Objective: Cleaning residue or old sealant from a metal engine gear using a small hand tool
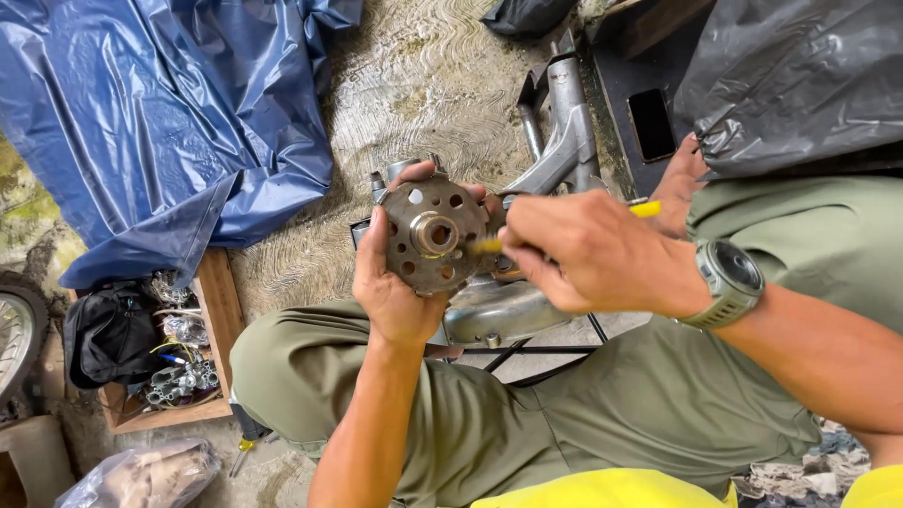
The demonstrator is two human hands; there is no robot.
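My left hand (390,282) grips a round grey metal disc (428,235) with several holes and a brass-coloured hub, held up against a silver engine casing (494,310). My right hand (583,249), with a grey watch on the wrist, holds a thin yellow-handled tool (645,209) whose tip lies against the disc's right side. Both hands are over my lap, in olive trousers.
A blue plastic sheet (160,113) lies at the upper left. A wooden tray (218,310) of small metal parts and a black bag (108,334) sit at the left. A black plastic bag (800,75) is at the upper right, a wheel (14,334) at the far left.
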